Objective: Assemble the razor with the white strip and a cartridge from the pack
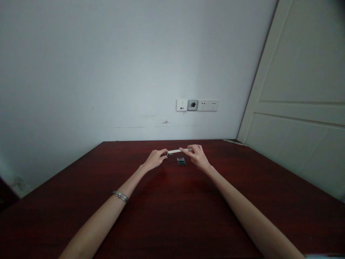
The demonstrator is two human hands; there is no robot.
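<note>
A thin, flat white strip (174, 151) spans the gap between my two hands above the far part of the table. My left hand (155, 159) pinches its left end, where some small dark and light bits show at the fingertips, too small to name. The right end lies between the thumb and fingers of my right hand (197, 155). Just below the strip, on the table, sits a small box-like thing (181, 161) with a clear or greenish look. It is nearer to my right hand and touched by neither.
The dark red wooden table (167, 208) reaches back to a pale wall (134, 72) with sockets (208, 105) on it. A white panelled door (299, 82) stands at the right. A thin pale strip (234, 142) lies at the table's far right corner.
</note>
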